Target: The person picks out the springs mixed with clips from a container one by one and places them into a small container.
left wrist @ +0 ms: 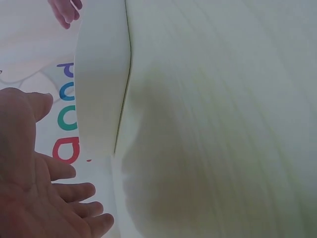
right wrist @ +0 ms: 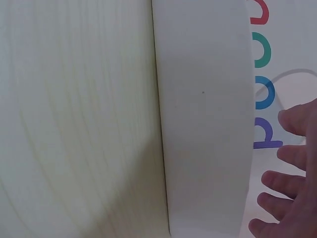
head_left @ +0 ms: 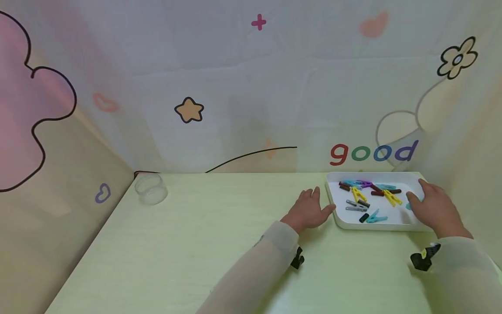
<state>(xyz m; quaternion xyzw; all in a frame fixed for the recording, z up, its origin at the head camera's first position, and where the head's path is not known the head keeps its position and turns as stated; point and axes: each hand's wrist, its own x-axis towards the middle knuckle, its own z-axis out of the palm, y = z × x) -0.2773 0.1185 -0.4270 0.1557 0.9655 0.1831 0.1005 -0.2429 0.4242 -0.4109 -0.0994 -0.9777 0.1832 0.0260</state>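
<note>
A white tray [head_left: 400, 226] stands at the back right of the table. In it lie several small clips that look like clothespins: light blue [head_left: 377, 219], yellow [head_left: 392, 198], purple [head_left: 364, 184] and grey [head_left: 356, 209], among short dark pieces [head_left: 364, 218]. Beside the tray's left end is my left hand [head_left: 307, 210], fingers spread and thumb tip right at the rim. My right hand [head_left: 439, 211] reaches over the tray's right end, thumb pointing inward above a partly hidden light-blue piece [head_left: 408, 206]. In the right wrist view, its fingers [right wrist: 283, 183] are spread and loosely bent.
A clear round container [head_left: 150, 189] stands at the table's far left corner. Behind the table hangs a printed curtain [head_left: 243, 87] with the word "good" above the tray. Bare pale tabletop [head_left: 176, 253] lies between container and tray.
</note>
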